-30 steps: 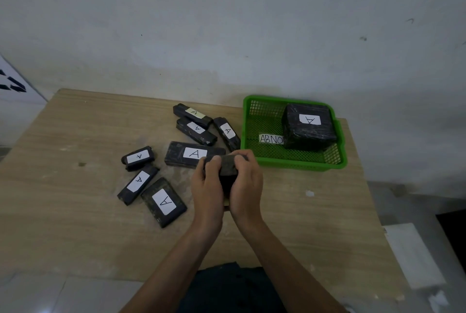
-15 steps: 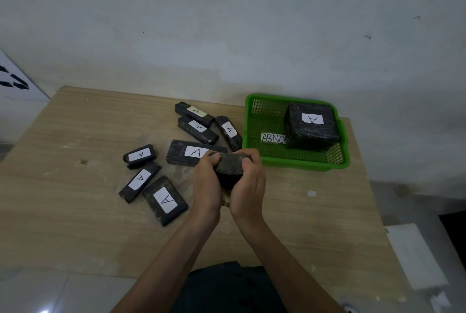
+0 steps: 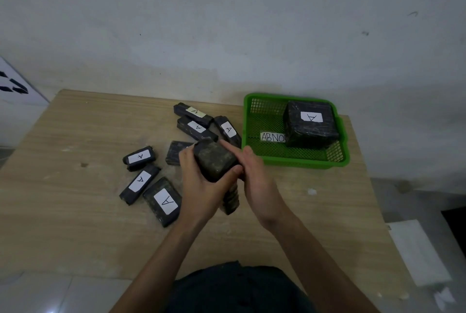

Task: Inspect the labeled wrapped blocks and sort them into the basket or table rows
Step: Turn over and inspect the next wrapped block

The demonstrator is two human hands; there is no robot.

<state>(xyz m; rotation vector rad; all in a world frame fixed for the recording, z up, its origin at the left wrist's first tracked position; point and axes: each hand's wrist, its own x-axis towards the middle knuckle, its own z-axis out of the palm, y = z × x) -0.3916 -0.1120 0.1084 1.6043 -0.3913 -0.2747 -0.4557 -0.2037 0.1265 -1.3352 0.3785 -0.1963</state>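
Observation:
My left hand [image 3: 199, 186] grips a black wrapped block [image 3: 214, 161] above the table, its unlabeled face turned up. Beside it, my right hand [image 3: 254, 176] holds the block's right side, the index finger lying along the far edge. Under my hands a second dark block [image 3: 230, 201] shows on the table. The green basket [image 3: 295, 161] at the right holds one large block [image 3: 310, 128] labeled A and a paper slip [image 3: 272, 136] reading ABNO. Several blocks labeled A lie loose to the left, the nearest one [image 3: 164, 201] by my left wrist.
The wooden table [image 3: 75, 211] ends against a white wall at the back. One loose block [image 3: 176, 151] is half hidden behind my left hand. A white sheet [image 3: 416, 249] lies on the floor off the table's right edge.
The held block has been turned so a broad unlabeled face points up. My hands have lifted a little. The loose block behind them is now mostly covered.

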